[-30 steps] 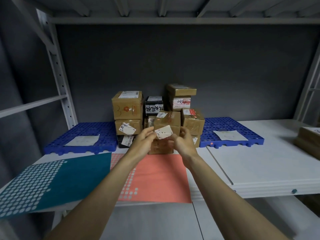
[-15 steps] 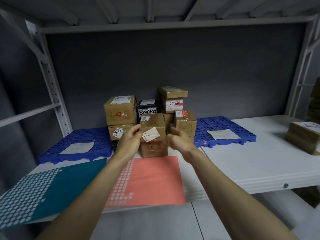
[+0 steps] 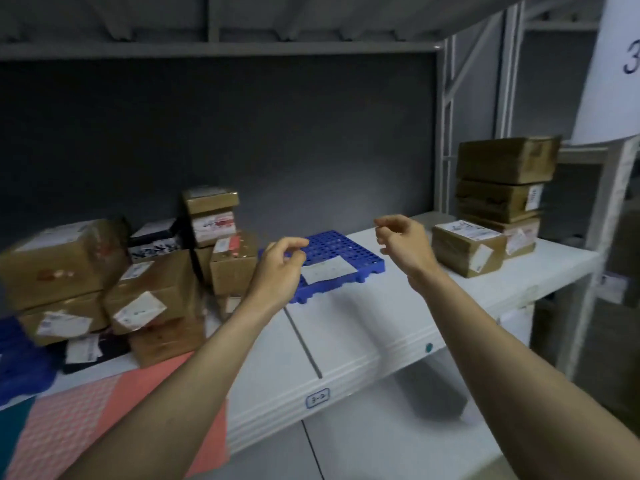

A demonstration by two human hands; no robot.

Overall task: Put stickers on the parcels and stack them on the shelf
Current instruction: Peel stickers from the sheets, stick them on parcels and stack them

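Presently, largest item first: shelf (image 3: 363, 327), white, one long board on a grey metal frame, a small tag on its front edge.

Left pile (image 3: 145, 271): brown parcels, several high, packed close at the back left. Most carry white labels. The front box (image 3: 152, 289) wears a white sticker (image 3: 138, 310) set crooked on its face; the box sits askew on the one under it.

Right stack (image 3: 498, 199): flatter brown parcels at the shelf's right end, with one lone parcel (image 3: 467, 247) just in front, labelled on top and on its side.

Blue tray (image 3: 332, 258): perforated plastic, between pile and stack, a white sheet lying on it.

Mats (image 3: 114, 410): coral with white dots, a teal corner beside it, overhanging the front edge at lower left.

Left hand (image 3: 280, 268): raised over the tray's near corner, fingers loosely curled, holding nothing.

Right hand (image 3: 403, 244): raised between tray and lone parcel, fingers loosely bent, empty, touching nothing.

Risks, by my reckoning:
- The crooked sticker looks lightly stuck at one corner; if so, a brush from a sleeve could peel it.
- The askew front box may slide if a neighbour is pulled or another is set on top off-centre.
- A two-handed reach to the lone parcel passes close to the tall right stack; a knock there could topple its upper boxes.
- The overhanging mats could be dragged off by a forearm.
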